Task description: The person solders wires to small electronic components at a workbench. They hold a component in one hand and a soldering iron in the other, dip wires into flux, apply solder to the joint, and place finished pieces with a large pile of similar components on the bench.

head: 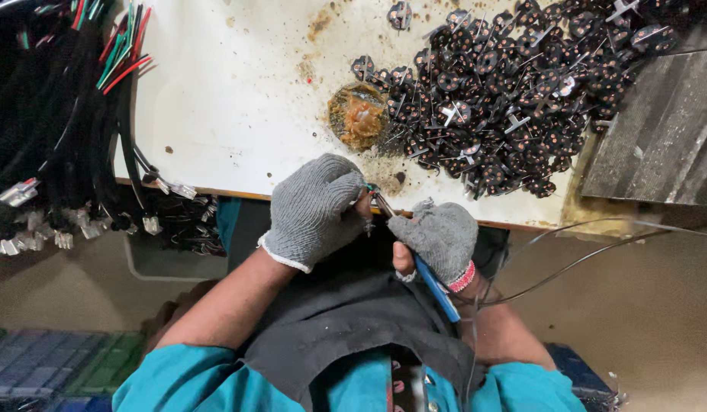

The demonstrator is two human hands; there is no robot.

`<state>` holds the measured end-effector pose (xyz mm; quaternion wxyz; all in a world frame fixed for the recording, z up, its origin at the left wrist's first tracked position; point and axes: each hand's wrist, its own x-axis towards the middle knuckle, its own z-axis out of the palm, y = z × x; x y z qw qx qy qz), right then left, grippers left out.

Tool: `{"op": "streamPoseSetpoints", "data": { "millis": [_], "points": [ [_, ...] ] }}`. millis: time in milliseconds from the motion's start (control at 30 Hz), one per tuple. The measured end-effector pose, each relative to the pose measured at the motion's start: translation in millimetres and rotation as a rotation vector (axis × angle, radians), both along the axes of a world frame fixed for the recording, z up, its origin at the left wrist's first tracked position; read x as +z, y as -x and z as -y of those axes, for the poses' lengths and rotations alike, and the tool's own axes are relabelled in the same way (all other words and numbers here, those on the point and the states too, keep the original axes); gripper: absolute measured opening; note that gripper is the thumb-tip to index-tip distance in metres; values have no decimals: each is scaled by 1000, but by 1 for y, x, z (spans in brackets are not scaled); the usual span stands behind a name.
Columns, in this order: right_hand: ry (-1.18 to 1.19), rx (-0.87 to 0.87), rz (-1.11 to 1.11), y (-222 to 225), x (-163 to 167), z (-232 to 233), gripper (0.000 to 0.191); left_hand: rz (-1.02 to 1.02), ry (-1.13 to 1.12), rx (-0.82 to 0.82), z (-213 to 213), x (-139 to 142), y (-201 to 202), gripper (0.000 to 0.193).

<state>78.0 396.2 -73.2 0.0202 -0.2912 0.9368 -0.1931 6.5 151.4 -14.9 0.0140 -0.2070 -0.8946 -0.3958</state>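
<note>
The left hand (pixel 317 207), in a grey knitted glove, is curled shut around a small part (pixel 366 223) whose thin metal pins poke out just below its fingers; what kind of part it is cannot be told, since the glove hides most of it. The right hand (pixel 439 238), gloved in the same grey knit with a red band at the cuff, is closed around a blue-handled soldering iron (pixel 433 284), gripped like a pen. The iron's metal tip (pixel 381 203) points up and toward the left hand and meets the part right between the two hands, which sit almost touching each other over a dark apron (pixel 346 320) at the near edge of the white, stained surface (pixel 239 107). Just beyond the left hand's knuckles lies a round blob of brown, sticky-looking paste (pixel 358 114). Beyond the right hand, well past its fingers, spreads a large heap of small black round components with metal prongs (pixel 513 99). Far out to the side of the left hand hang bundles of black cables with white connectors (pixel 56 145). A thin dark cord (pixel 574 263) trails away from the right wrist.
</note>
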Motion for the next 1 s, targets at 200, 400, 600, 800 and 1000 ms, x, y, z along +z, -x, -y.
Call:
{"op": "streamPoseSetpoints", "data": {
  "millis": [200, 400, 600, 800, 1000],
  "points": [
    [378, -65, -80, 7, 20, 7, 23, -19, -27, 26, -1, 2, 0, 13],
    [442, -53, -90, 5, 15, 6, 23, -10, -30, -3, 1, 2, 0, 17],
    [39, 14, -73, -8, -5, -2, 13, 8, -7, -14, 2, -1, -2, 19],
    [-96, -167, 222, -13, -12, -1, 25, 1, 6, -32, 2, -3, -2, 20],
    [109, -170, 546, -5, 3, 3, 31, 4, 6, -20, 2, -3, -2, 21]
  ]
}}
